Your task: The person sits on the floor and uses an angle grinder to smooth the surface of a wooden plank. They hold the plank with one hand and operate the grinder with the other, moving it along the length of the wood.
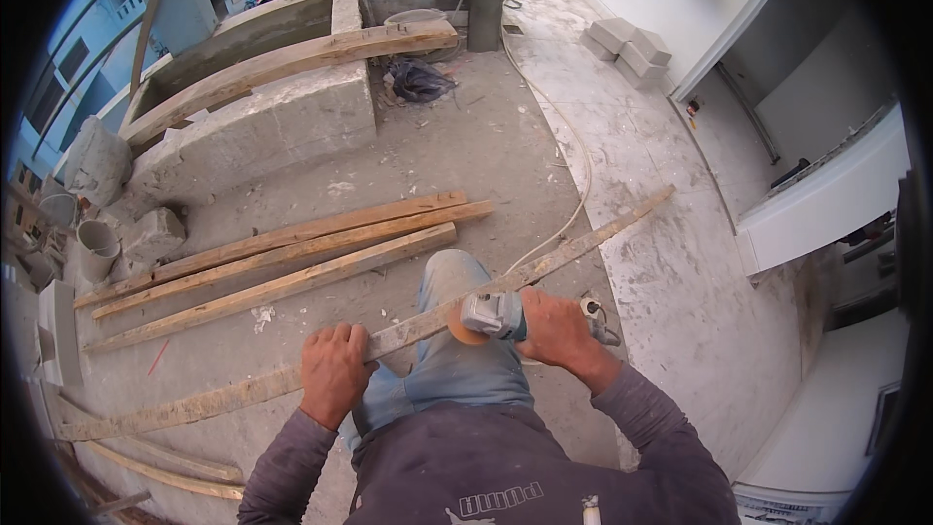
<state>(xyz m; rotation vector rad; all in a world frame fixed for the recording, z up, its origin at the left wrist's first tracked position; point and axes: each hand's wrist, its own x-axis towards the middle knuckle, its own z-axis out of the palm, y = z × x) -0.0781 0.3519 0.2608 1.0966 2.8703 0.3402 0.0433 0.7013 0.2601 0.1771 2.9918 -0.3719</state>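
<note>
My right hand (559,328) is wrapped round the body of an angle grinder (493,315) with a grey head and teal housing. Its orange disc (467,324) sits against or just beside the near edge of a long wooden plank (573,251); I cannot tell if they touch. The plank slants from the lower left to the upper right, across my bent leg in jeans (455,369). Left of the grinder, my left hand (333,367) grips the plank, its fingers curled over the top.
Three wooden beams (292,255) lie on the concrete floor ahead. A pale cord (586,160) runs along the tiled strip. Beyond are a low concrete wall (272,131) bearing another beam, a black bag (420,81) and grey blocks (632,51). A bucket (97,248) stands at left.
</note>
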